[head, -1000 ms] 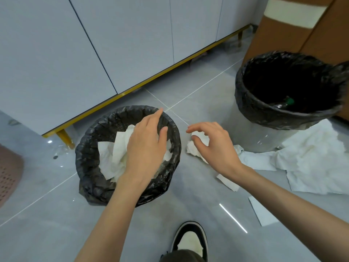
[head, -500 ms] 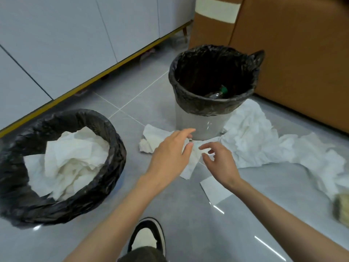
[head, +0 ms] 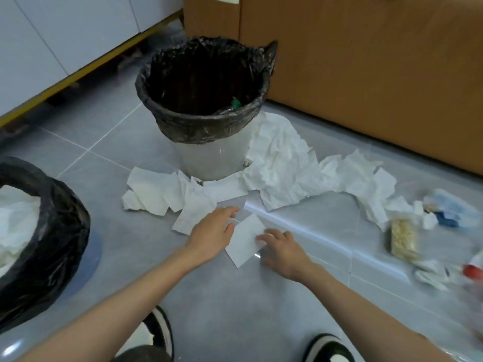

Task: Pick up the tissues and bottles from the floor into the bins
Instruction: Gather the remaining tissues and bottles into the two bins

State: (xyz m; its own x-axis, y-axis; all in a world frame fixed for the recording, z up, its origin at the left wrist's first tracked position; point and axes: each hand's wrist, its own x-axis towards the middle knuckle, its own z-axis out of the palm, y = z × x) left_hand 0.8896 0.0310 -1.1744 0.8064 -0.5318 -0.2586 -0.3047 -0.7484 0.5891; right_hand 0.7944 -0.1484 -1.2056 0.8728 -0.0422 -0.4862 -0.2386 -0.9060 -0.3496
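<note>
Head view, looking down at grey tiled floor.

Seeing one flat tissue sheet lying between both hands, near the white bin and apart from both bins.

Reaching in from the left with left hand: fingers straight and pressed together, thumb splayed. Hovering at the sheet's left edge; cannot tell whether touching.

Resting right hand on the sheet's right corner: fingers loosely bent, side by side, tips touching paper, not pinching.

Facing white bin with black liner straight ahead, holding a clear bottle with green cap.

Crowding its base: flat tissues on the left and a crumpled tissue pile trailing right. Both lying just beyond the sheet.

Catching second black-lined bin at left edge, carrying binned tissues.

Lying far right, blurred: clear packet with yellowish contents, blue-and-white wrapper, red-capped bottle. Print there too smeared for reading.

Backing the scene: brown cabinet and white cabinet with yellow bottom strip.

Showing two black-and-white shoes at bottom.
</note>
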